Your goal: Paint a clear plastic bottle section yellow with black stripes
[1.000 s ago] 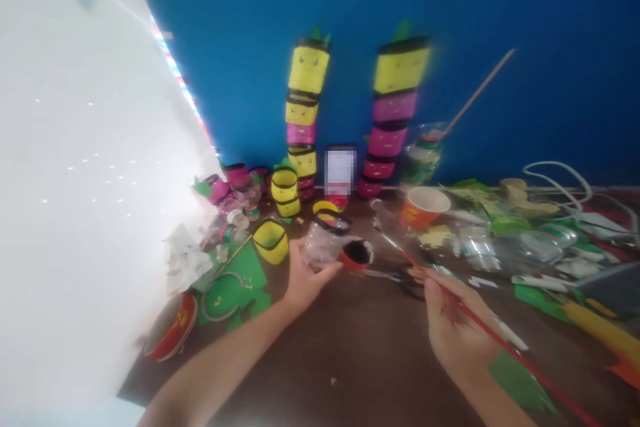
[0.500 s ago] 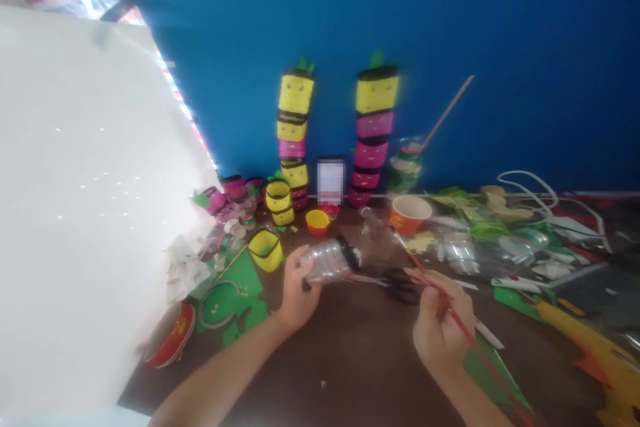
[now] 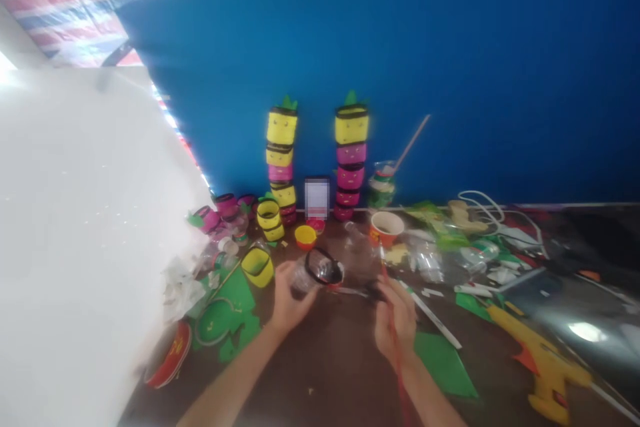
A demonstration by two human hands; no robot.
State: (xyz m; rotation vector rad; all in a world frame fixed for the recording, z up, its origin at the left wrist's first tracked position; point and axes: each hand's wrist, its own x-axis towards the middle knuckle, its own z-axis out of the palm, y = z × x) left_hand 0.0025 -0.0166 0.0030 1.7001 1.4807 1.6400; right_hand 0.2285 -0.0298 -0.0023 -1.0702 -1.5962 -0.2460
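My left hand [image 3: 290,300] is closed around a clear plastic bottle piece [image 3: 303,277] with a black rim. The bottle piece lies tilted, its black-rimmed end pointing right and toward me. A long red-handled paintbrush [image 3: 393,333] is gripped in my right hand [image 3: 397,317], bristle end up and away from me. Between the hands lies a pair of scissors [image 3: 353,291], its dark handles partly behind my right fingers. Just beyond the brush tip stands an orange and white paper cup [image 3: 387,227]; a small yellow cup [image 3: 305,237] sits behind the bottle piece.
Two stacks of yellow and magenta containers [image 3: 283,127] stand against the blue wall. A yellow cut container [image 3: 258,267] and green sheets [image 3: 235,297] lie left. At right are a yellow glue gun [image 3: 547,360], a white strip [image 3: 433,317] and plastic scraps [image 3: 430,260].
The bottle piece has turned so its black-rimmed opening faces more toward me. My right hand with the paintbrush has come closer to it. The whole view has shifted.
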